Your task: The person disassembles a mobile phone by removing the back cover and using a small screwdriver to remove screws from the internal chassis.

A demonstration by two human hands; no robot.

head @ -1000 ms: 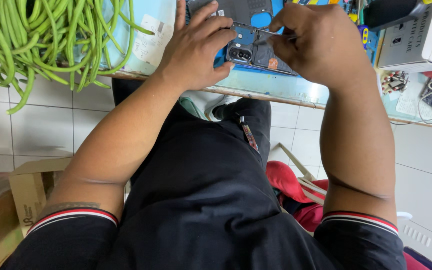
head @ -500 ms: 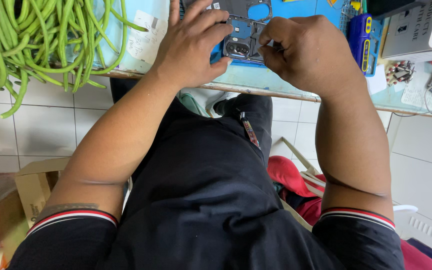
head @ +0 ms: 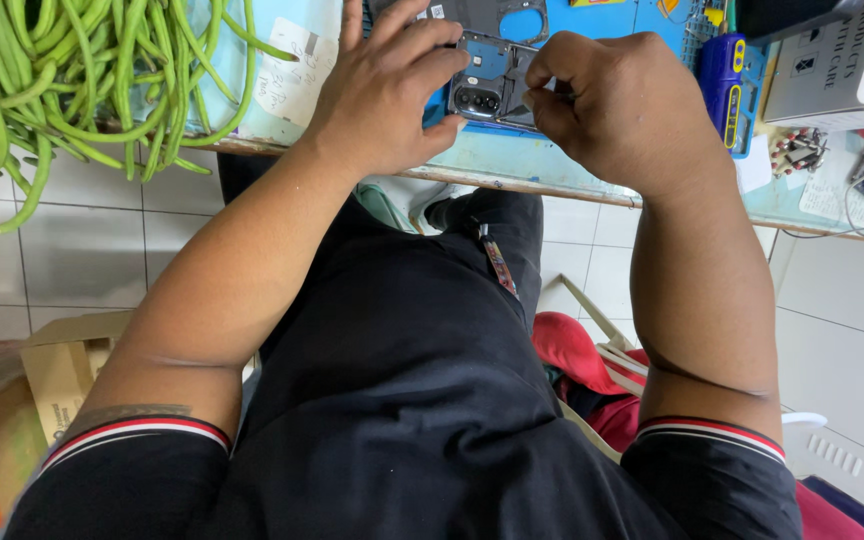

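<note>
A person's left hand (head: 387, 95) spreads its fingers (head: 422, 60) loosely over an opened phone (head: 492, 75) at the desk's (head: 512, 170) near edge, fingertips pressing its dark frame beside the 2 camera lenses. The right hand (head: 617, 105) curls almost closed, thumb and forefinger pinched just right of the lenses; what they pinch cannot be made out. Left of the left hand's fingers lies a heap of green beans (head: 72, 80); right of the right hand's knuckles, a blue tool (head: 722, 80).
</note>
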